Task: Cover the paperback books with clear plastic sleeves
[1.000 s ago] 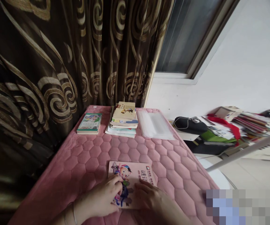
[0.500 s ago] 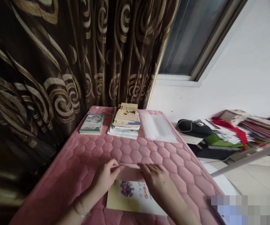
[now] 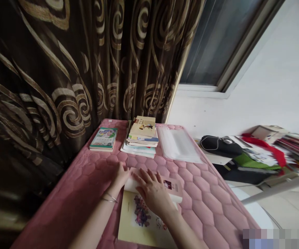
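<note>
A book [image 3: 130,224] with a pale yellow cover and a colourful cartoon print lies on the pink quilted surface in front of me. Along its far side runs a pinkish cover flap [image 3: 175,190] with a small dark photo and printed text. My left hand [image 3: 120,174] pinches the flap's far left corner, the fingertips partly hidden. Spread fingers of my right hand [image 3: 153,192] press flat on the flap, and its wrist and forearm cover part of the book's print.
Farther back on the pink quilted surface [image 3: 87,183] are a green-edged book [image 3: 104,138], a stack of books [image 3: 142,133] and clear plastic sleeves [image 3: 179,143]. A patterned curtain [image 3: 68,69] hangs at the left. A black case [image 3: 220,145] and piled papers lie to the right.
My right hand has moved left and flattened with its fingers spread on the flap. My left hand has shifted slightly farther away and left. More of the flap's photo and text shows.
</note>
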The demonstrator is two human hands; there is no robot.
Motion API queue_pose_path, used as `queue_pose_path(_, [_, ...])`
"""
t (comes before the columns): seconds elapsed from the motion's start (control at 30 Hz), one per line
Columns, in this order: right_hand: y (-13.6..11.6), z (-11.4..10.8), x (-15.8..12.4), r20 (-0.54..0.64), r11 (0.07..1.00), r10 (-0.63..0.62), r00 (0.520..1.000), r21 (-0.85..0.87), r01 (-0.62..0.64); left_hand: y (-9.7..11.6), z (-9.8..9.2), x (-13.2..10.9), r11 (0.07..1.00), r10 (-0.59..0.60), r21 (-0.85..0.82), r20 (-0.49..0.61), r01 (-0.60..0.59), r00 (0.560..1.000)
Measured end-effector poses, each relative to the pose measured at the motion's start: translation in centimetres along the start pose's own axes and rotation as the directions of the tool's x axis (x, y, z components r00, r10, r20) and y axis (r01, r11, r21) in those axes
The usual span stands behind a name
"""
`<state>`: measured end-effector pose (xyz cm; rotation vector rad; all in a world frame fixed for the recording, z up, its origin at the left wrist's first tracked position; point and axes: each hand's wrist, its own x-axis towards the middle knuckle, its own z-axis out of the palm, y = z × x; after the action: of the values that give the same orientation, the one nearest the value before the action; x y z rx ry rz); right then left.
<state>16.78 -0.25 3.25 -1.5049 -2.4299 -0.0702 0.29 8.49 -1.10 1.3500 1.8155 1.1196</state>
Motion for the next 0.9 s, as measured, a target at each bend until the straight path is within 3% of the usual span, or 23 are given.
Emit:
queue_pose_path(0.37, [-0.3,1.3,-1.1,-0.064,1.000,-0.003,0.998,0.012,0.004,1.6,1.0,-0.3,0.962,-0.095,-0.243,0.118,0.121,0.989])
queue_pose_path(0.57, [-0.4,1.3,-1.3,-0.075,1.000,-0.028,0.997,-0.011,0.027,2.0,-0.1,-2.7,0.905,0.020,-0.422,0.139,0.041,0.990])
queue_pose_path(0.7, [-0.4,1.7,-1.3,-0.083,0.999,-0.028,0.996,-0.025,0.026,1.6,-0.4,-3.4,0.901,0.075,-0.433,0.093,-0.027,0.993])
queue_pose_path(0.9, [-0.3,1.8,-1.2,-0.090,0.998,-0.053,0.995,-0.046,0.049,1.3,-0.3,-4.0,0.897,0.093,-0.441,0.127,-0.028,0.987])
